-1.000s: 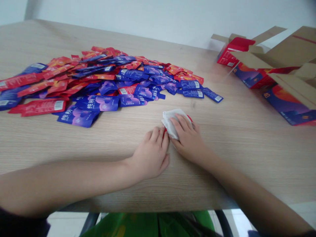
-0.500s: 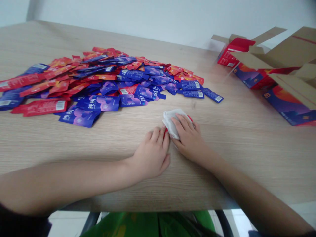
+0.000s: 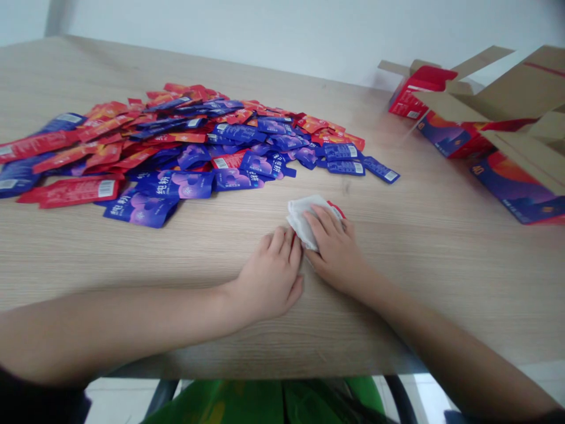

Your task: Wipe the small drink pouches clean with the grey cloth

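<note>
A folded white cloth [image 3: 302, 217] lies on the table in front of me, with my right hand [image 3: 332, 244] curled over it and pressing it down. Under the cloth is a red sachet [image 3: 337, 208]; only its far right edge and a sliver by my left fingertips show, the rest being hidden. My left hand [image 3: 273, 271] rests on the wood at the near left corner of that sachet, its bent fingertips pinning it and its thumb tucked toward me. The two hands almost touch.
A broad heap of red and blue sachets [image 3: 189, 141] spreads over the left and middle of the table [image 3: 212, 335]. At the right stand several open cardboard boxes, including a red one [image 3: 406, 100] and a blue-orange one [image 3: 512, 188], their flaps sticking up.
My right hand and the white cloth have shifted slightly to the left, so more of the sachet's far red edge shows. My left hand has stayed in place.
</note>
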`<move>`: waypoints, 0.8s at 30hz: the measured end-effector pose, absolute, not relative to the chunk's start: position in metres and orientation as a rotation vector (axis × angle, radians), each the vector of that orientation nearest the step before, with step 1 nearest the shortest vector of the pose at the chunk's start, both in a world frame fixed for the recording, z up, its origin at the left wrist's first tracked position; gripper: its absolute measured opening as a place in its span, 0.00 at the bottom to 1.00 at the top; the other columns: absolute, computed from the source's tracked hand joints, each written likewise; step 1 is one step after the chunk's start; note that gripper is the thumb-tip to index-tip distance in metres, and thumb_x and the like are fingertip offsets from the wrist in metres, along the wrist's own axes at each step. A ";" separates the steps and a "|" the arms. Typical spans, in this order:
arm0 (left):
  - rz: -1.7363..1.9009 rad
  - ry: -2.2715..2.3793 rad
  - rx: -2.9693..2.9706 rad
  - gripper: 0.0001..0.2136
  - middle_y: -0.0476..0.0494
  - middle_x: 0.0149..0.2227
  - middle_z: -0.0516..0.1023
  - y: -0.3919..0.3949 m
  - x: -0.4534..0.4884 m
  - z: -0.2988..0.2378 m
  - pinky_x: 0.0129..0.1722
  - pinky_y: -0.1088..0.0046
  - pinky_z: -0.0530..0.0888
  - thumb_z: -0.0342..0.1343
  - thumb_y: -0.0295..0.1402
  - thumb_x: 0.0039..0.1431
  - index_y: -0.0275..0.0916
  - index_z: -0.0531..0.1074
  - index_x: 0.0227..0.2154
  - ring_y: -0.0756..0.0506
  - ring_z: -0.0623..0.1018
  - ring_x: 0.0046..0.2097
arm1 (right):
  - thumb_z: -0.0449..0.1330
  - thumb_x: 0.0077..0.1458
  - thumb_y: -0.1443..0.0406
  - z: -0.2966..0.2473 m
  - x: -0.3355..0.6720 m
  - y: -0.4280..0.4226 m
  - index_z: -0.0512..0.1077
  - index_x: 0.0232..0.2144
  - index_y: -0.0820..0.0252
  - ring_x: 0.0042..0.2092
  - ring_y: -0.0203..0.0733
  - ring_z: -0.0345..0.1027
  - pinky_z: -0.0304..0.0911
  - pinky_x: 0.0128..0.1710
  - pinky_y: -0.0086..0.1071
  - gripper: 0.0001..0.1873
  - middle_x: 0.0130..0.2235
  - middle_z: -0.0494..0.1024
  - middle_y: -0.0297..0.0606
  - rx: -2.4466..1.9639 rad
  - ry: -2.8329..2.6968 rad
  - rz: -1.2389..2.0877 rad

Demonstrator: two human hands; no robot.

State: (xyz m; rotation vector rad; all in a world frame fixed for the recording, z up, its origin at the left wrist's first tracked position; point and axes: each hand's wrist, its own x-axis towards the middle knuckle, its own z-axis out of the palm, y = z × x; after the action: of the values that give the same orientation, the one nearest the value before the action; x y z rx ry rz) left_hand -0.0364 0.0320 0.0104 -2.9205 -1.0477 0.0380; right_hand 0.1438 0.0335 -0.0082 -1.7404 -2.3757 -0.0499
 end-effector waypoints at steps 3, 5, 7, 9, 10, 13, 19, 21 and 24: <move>0.042 -1.049 -2.922 0.31 0.18 0.64 0.60 0.032 -0.036 0.010 0.56 0.51 0.66 0.43 0.39 0.63 0.18 0.57 0.63 0.25 0.64 0.62 | 0.48 0.63 0.58 -0.007 0.160 0.043 0.57 0.64 0.65 0.68 0.53 0.48 0.49 0.61 0.52 0.31 0.68 0.56 0.52 -1.870 -2.262 -0.029; 0.044 -1.050 -2.925 0.32 0.18 0.64 0.60 0.032 -0.037 0.009 0.56 0.50 0.65 0.44 0.39 0.63 0.18 0.57 0.63 0.25 0.63 0.63 | 0.47 0.63 0.58 -0.008 0.166 0.048 0.56 0.64 0.66 0.67 0.55 0.49 0.50 0.61 0.53 0.31 0.67 0.57 0.54 -1.943 -2.187 -0.038; 0.041 -1.050 -2.926 0.32 0.17 0.64 0.60 0.031 -0.037 0.009 0.56 0.50 0.65 0.43 0.39 0.64 0.18 0.57 0.63 0.24 0.63 0.63 | 0.46 0.63 0.57 -0.010 0.164 0.048 0.56 0.64 0.66 0.67 0.56 0.49 0.50 0.60 0.55 0.31 0.67 0.57 0.55 -1.965 -2.165 -0.073; 0.041 -1.047 -2.925 0.32 0.17 0.64 0.60 0.031 -0.037 0.009 0.56 0.49 0.65 0.43 0.39 0.64 0.18 0.57 0.63 0.25 0.63 0.63 | 0.47 0.63 0.57 -0.011 0.156 0.043 0.57 0.64 0.65 0.68 0.57 0.47 0.49 0.60 0.57 0.30 0.67 0.57 0.55 -1.926 -2.214 -0.107; 0.043 -1.047 -2.923 0.32 0.17 0.64 0.60 0.031 -0.037 0.010 0.56 0.50 0.65 0.43 0.39 0.64 0.17 0.57 0.63 0.25 0.63 0.63 | 0.47 0.63 0.58 -0.011 0.152 0.041 0.57 0.64 0.65 0.68 0.57 0.47 0.48 0.60 0.57 0.30 0.67 0.57 0.54 -1.886 -2.257 -0.114; 0.048 -1.052 -2.918 0.31 0.18 0.64 0.61 0.031 -0.037 0.010 0.56 0.50 0.65 0.42 0.39 0.64 0.18 0.58 0.63 0.26 0.63 0.63 | 0.48 0.63 0.59 -0.009 0.145 0.036 0.57 0.64 0.63 0.68 0.54 0.46 0.47 0.62 0.55 0.30 0.68 0.56 0.51 -1.770 -2.367 -0.080; 0.042 -1.045 -2.927 0.32 0.19 0.65 0.59 0.032 -0.038 0.009 0.56 0.51 0.65 0.44 0.39 0.63 0.19 0.56 0.64 0.26 0.63 0.62 | 0.48 0.62 0.58 -0.005 0.164 0.045 0.56 0.64 0.65 0.67 0.55 0.49 0.52 0.60 0.54 0.31 0.68 0.57 0.54 -1.903 -2.242 -0.047; 0.044 -1.048 -2.927 0.32 0.19 0.65 0.59 0.031 -0.038 0.009 0.56 0.51 0.64 0.44 0.39 0.63 0.19 0.56 0.64 0.26 0.63 0.63 | 0.47 0.63 0.58 -0.006 0.163 0.044 0.56 0.64 0.66 0.68 0.57 0.48 0.52 0.59 0.56 0.31 0.67 0.57 0.55 -1.942 -2.219 -0.073; 0.036 -1.054 -2.923 0.31 0.19 0.64 0.61 0.031 -0.037 0.011 0.56 0.51 0.64 0.43 0.39 0.64 0.19 0.58 0.63 0.26 0.63 0.63 | 0.48 0.62 0.58 -0.006 0.152 0.038 0.57 0.64 0.65 0.68 0.59 0.46 0.50 0.60 0.58 0.31 0.68 0.56 0.54 -1.891 -2.311 -0.095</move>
State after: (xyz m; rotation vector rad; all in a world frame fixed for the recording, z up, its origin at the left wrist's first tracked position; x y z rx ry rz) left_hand -0.0374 0.0309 0.0109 -2.9233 -1.0540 0.0361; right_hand 0.1515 0.0377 -0.0059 -1.8910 -2.3113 -0.0951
